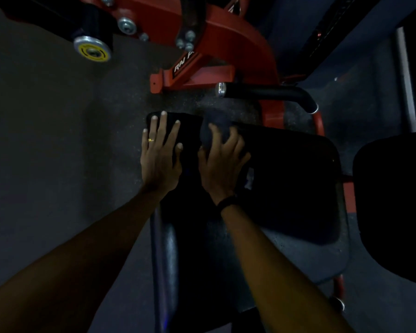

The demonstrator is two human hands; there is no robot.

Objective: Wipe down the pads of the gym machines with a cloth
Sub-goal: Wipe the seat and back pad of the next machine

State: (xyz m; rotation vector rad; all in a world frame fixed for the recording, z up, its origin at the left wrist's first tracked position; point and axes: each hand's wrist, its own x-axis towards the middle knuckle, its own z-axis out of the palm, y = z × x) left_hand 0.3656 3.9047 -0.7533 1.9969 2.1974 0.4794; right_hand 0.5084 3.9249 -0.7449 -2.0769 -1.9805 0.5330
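A black seat pad (286,169) of a red gym machine fills the middle of the dim view. My left hand (160,155), with a gold ring, lies flat with spread fingers on the pad's far left corner. My right hand (222,164) presses a dark cloth (214,127) against the pad's far edge, fingers curled over the bunched fabric. A black band sits on my right wrist. A second, lower pad (202,260) lies under my forearms.
The red machine frame (216,44) rises beyond the pad. A black handle (264,92) with a silver end cap juts out just behind the cloth. A yellow-labelled roller end (91,50) hangs at upper left. Another dark pad (394,200) stands at the right. Grey rubber floor (58,140) lies to the left.
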